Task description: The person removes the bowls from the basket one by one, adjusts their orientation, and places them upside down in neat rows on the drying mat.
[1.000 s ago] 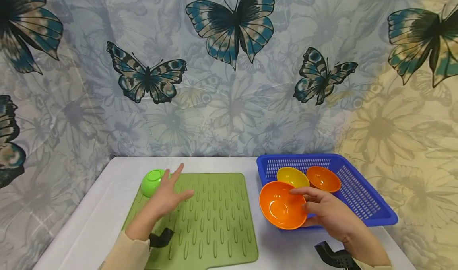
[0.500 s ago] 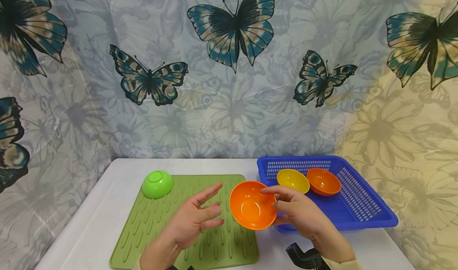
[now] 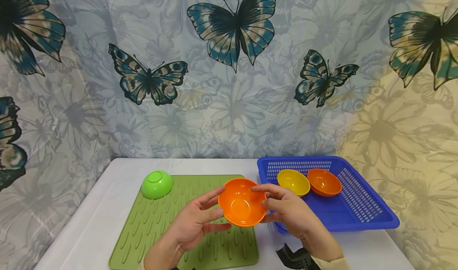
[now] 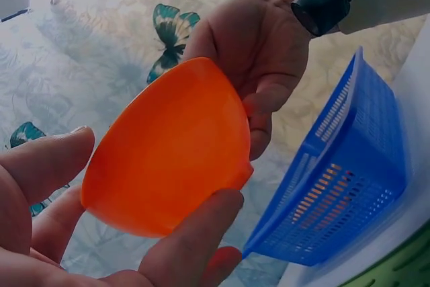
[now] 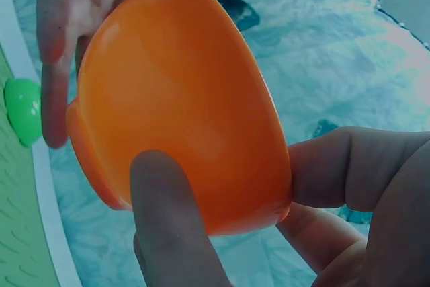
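Observation:
An orange bowl (image 3: 241,204) is held up over the right part of the green ridged mat (image 3: 200,250), its inside facing the head camera. On its right side my right hand (image 3: 291,210) grips it, with a fingertip over the rim and another finger on the outer wall (image 5: 181,99). From the left my left hand (image 3: 193,222) holds the same bowl, its fingers around the edge. In the left wrist view one finger lies against the bowl's underside (image 4: 175,146). A green bowl (image 3: 157,185) sits upside down at the mat's far left corner.
A blue perforated basket (image 3: 372,206) stands at the right on the white table (image 3: 86,206). Inside it are a yellow bowl (image 3: 293,182) and another orange bowl (image 3: 323,182). Behind the table hangs a butterfly-patterned cloth (image 3: 236,115).
My right hand has carried the orange bowl leftward from the basket's front to the mat. My left hand has left the green bowl, come right and taken hold of the orange bowl's left side.

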